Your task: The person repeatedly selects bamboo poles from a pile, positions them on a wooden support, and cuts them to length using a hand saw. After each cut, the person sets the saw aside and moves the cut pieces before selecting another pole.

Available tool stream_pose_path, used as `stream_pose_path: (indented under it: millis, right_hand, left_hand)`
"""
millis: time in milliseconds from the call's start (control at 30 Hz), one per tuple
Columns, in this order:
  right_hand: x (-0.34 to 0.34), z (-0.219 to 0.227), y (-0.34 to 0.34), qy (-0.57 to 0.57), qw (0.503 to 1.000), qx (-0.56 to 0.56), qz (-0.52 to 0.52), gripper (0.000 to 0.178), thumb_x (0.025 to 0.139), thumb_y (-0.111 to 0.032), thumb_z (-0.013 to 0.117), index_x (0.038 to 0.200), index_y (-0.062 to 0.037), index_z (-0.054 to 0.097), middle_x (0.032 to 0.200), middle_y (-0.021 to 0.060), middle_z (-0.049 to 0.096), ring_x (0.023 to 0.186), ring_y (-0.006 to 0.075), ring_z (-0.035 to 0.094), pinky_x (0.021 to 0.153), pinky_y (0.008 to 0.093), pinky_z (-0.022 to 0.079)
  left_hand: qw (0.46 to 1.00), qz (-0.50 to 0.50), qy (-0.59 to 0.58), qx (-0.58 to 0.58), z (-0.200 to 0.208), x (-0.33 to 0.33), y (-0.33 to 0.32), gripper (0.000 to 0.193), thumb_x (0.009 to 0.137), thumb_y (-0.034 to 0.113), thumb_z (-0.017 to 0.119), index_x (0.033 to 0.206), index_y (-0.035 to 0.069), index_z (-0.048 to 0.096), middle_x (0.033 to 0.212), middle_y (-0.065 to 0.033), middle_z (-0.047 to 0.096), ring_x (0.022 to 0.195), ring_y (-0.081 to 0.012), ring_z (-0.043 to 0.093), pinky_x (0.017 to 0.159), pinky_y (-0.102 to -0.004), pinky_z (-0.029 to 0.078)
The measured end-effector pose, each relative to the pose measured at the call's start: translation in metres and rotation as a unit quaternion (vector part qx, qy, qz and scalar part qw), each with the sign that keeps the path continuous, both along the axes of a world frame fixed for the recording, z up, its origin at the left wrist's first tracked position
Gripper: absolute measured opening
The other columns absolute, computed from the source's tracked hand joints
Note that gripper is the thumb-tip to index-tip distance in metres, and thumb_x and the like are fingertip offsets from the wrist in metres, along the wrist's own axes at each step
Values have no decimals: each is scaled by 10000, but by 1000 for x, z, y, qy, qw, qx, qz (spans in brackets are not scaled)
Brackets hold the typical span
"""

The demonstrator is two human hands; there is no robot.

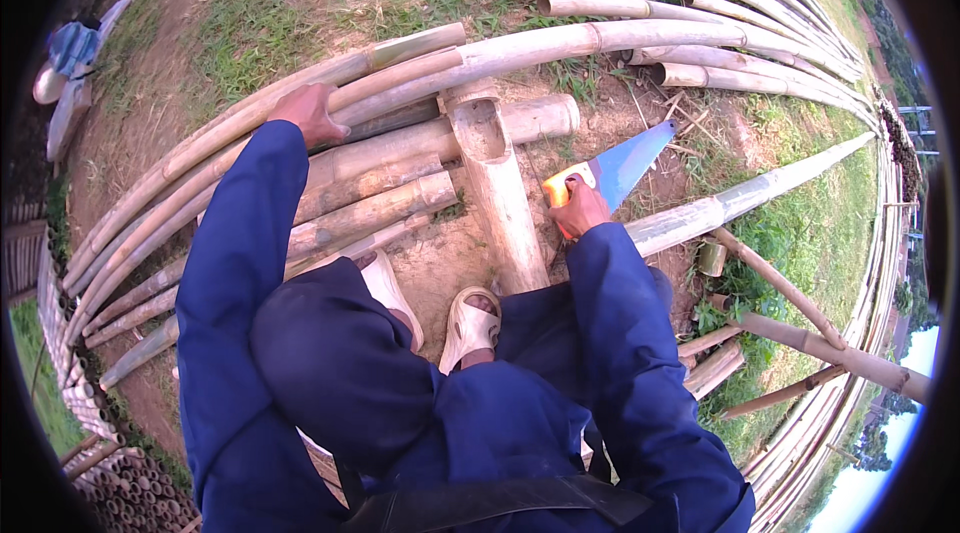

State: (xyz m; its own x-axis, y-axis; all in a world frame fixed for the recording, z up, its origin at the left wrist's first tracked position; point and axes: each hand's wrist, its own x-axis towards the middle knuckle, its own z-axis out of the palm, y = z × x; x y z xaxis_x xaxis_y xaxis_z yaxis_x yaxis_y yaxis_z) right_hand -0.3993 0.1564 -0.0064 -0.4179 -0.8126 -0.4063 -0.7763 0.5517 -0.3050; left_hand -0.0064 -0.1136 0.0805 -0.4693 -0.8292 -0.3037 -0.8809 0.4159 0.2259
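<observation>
My left hand is closed around a bamboo pole in a bundle of long poles running side by side. In my right hand is a handsaw with an orange and yellow handle and a blue blade. The blade points up and to the right, apart from the bamboo. Between my hands, a thick bamboo piece with a cut-out opening stretches from near my feet towards the long poles. Beside it lies a thick bamboo log, crossing under its far end.
Shorter bamboo lengths lie left of my sandalled feet. More long poles spread across the grass at the upper right. A bamboo frame stands at the right. Stacked bamboo shows at the lower left.
</observation>
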Motion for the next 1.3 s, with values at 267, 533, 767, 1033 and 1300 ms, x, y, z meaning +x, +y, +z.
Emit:
stream_pose_path:
  millis: [267, 533, 767, 1033, 1300]
  right_hand:
    - [-7, 119, 94, -48, 849, -405, -335, 263, 909, -147, 716, 1094, 24, 641, 885, 129, 696, 812, 238, 675, 766, 370, 543]
    - [78, 190, 176, -66, 821, -563, -66, 128, 898, 17, 644, 1021, 38, 612, 882, 79, 655, 799, 151, 629, 804, 319, 541]
    - [101, 178, 86, -296, 825, -462, -137, 201, 1009, -168, 677, 926, 6, 619, 604, 7, 559, 520, 92, 533, 504, 245, 446]
    - [114, 121, 60, -371, 826, -411, -103, 213, 965, -88, 724, 1134, 37, 686, 841, 0, 653, 750, 83, 596, 679, 251, 487]
    - [114, 122, 65, -385, 849, -357, -63, 217, 966, -92, 721, 1140, 33, 685, 831, 7, 652, 741, 77, 585, 675, 249, 486]
  left_hand:
    - [1000, -5, -7, 10, 3, -3, 0, 827, 681, 393, 835, 1389, 36, 601, 1278, -250, 671, 1203, -396, 635, 1058, -450, 496]
    - [999, 5, -33, -17, 3, -7, 5, 860, 691, 454, 845, 1428, 107, 571, 1280, -225, 677, 1200, -393, 638, 1051, -478, 499]
    - [999, 22, -42, -21, 9, -10, 10, 825, 713, 479, 844, 1403, 101, 597, 1258, -208, 692, 1190, -381, 647, 1040, -482, 507]
    - [997, 26, -63, -26, 7, -13, 9, 815, 698, 474, 852, 1384, 108, 611, 1238, -204, 699, 1168, -381, 653, 1024, -481, 512]
    - [997, 30, -65, -19, 8, -13, 10, 841, 686, 481, 854, 1398, 112, 601, 1238, -207, 697, 1172, -381, 651, 1030, -474, 506]
